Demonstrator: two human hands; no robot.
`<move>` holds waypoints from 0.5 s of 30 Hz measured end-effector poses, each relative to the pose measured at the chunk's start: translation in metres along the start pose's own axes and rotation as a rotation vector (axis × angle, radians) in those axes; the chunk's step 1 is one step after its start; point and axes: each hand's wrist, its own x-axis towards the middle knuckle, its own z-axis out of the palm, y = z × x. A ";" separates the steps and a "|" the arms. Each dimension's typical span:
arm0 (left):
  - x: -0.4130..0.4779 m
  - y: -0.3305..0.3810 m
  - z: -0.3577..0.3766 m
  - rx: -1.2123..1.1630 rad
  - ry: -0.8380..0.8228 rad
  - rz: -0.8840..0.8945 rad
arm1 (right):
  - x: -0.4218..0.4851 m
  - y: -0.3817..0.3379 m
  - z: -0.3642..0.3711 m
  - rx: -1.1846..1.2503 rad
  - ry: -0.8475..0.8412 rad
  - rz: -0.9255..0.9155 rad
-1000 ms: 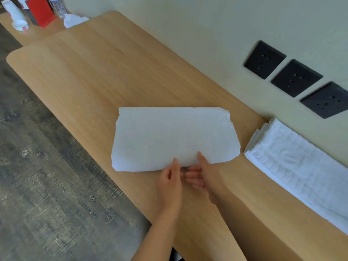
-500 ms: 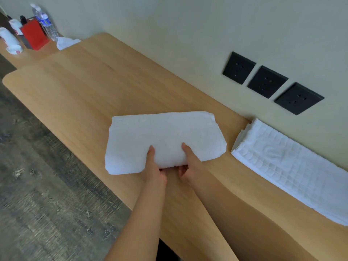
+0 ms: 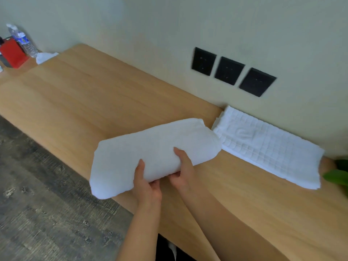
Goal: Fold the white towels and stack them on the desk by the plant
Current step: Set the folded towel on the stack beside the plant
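While in left hand (image 3: 147, 186) and right hand (image 3: 185, 171), folded towel (image 3: 150, 146) beside waffle towel (image 3: 273, 147).

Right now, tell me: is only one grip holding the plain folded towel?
No: the left grip and the right grip both hold the near edge of the plain folded towel, thumbs on top.

A pale matte wall (image 3: 169, 25) spans the view from ten to two o'clock, with three black socket plates (image 3: 229, 70) at one o'clock. Below it runs a light wooden desk (image 3: 84, 95). Grey wood-grain floor (image 3: 37, 204) lies at eight o'clock.
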 end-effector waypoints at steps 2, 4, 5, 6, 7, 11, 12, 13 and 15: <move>-0.020 -0.006 0.008 0.004 -0.021 -0.005 | -0.009 -0.014 -0.007 0.007 0.004 -0.018; -0.038 -0.011 0.026 0.026 -0.072 -0.014 | -0.018 -0.034 -0.012 0.042 0.002 -0.046; -0.047 -0.013 0.038 0.038 -0.104 -0.016 | -0.024 -0.046 -0.014 0.075 -0.007 -0.071; -0.055 -0.017 0.051 0.049 -0.133 -0.016 | -0.028 -0.059 -0.016 0.108 -0.008 -0.106; -0.064 -0.020 0.065 0.050 -0.161 -0.015 | -0.033 -0.072 -0.017 0.149 -0.004 -0.141; -0.099 -0.050 0.118 0.060 -0.295 -0.052 | -0.056 -0.134 -0.028 0.279 -0.034 -0.297; -0.106 -0.060 0.129 0.063 -0.325 -0.073 | -0.060 -0.150 -0.033 0.293 -0.038 -0.339; -0.113 -0.071 0.140 0.070 -0.346 -0.097 | -0.064 -0.165 -0.038 0.304 -0.033 -0.379; -0.122 -0.097 0.156 0.105 -0.369 -0.158 | -0.068 -0.189 -0.054 0.312 0.005 -0.446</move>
